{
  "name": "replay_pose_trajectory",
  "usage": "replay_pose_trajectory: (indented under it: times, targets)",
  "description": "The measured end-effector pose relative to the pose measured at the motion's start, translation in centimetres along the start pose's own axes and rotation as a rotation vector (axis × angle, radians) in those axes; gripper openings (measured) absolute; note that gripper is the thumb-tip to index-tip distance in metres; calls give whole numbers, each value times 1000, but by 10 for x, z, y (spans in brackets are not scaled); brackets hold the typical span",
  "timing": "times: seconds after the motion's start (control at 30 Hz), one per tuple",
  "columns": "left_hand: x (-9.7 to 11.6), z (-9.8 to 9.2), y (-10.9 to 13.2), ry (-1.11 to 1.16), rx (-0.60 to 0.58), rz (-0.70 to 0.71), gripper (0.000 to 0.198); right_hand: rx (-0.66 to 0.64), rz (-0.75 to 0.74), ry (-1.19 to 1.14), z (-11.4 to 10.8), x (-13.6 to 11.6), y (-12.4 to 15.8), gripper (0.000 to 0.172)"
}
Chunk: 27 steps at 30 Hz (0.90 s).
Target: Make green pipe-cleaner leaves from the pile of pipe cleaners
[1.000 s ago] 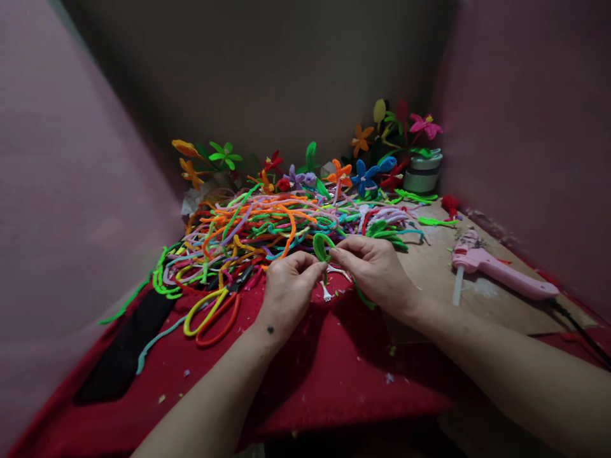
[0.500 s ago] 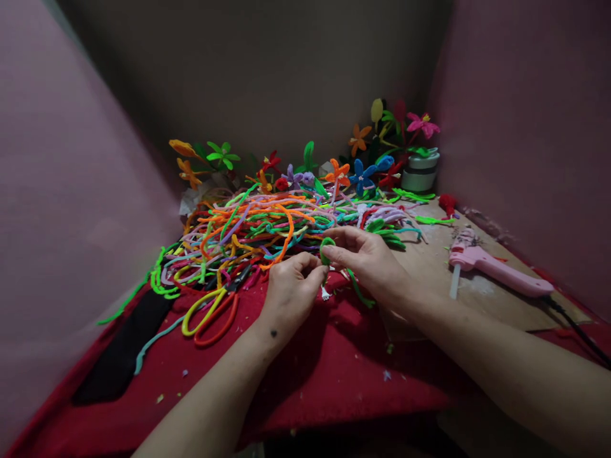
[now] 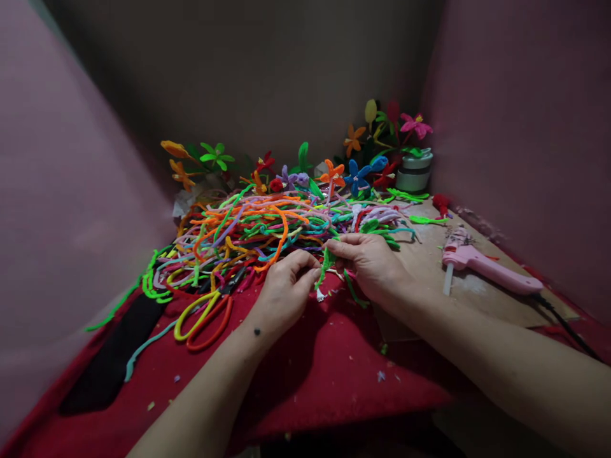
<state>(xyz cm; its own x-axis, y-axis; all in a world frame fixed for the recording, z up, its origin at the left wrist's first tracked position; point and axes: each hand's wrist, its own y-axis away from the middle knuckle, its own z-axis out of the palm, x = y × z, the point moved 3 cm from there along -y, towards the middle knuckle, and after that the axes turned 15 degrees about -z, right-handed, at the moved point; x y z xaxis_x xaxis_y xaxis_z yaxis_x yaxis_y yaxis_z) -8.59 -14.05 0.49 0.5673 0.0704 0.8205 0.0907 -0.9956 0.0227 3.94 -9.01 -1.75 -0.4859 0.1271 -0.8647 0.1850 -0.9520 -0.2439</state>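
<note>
Between my two hands is a green pipe cleaner [image 3: 326, 262], bent into a narrow shape. My right hand [image 3: 370, 261] pinches its upper part between thumb and fingers. Thumb and forefinger of my left hand [image 3: 290, 285] are closed at its lower left edge. Just below them a small white tuft [image 3: 320, 295] shows over the red cloth. Another green pipe cleaner [image 3: 354, 289] lies under my right hand. Right behind both hands spreads a tangled heap of coloured pipe cleaners [image 3: 252, 219].
Scissors [image 3: 203, 321] with yellow and red handles lie left of my hands, near a black flat strip [image 3: 112, 356]. A pink glue gun [image 3: 487, 264] rests on a board [image 3: 420, 254] at right. Pipe-cleaner flowers [image 3: 358, 177] and a pale pot [image 3: 414, 170] stand behind.
The green pipe cleaner, curled in a small loop before, now stands straighter between my fingers. My hands have drawn slightly apart. The view has shifted a little.
</note>
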Motion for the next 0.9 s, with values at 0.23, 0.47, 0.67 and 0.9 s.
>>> replay_pose_trajectory:
  times: [0.23,0.47,0.67,0.9]
  targets:
    - [0,-5,-3,45,-7,-16,14,20,-54,63,-2,-1,0,22]
    - [3,0,-2,193,-101,-130,17,-54,-40,74,2,1,5,21]
    - [1,-1,-1,286,-192,-169,20,-32,-29,-2,1,2,0,21]
    - [-6,0,-6,384,-183,-176,19,-61,-56,-45,4,-1,1,23]
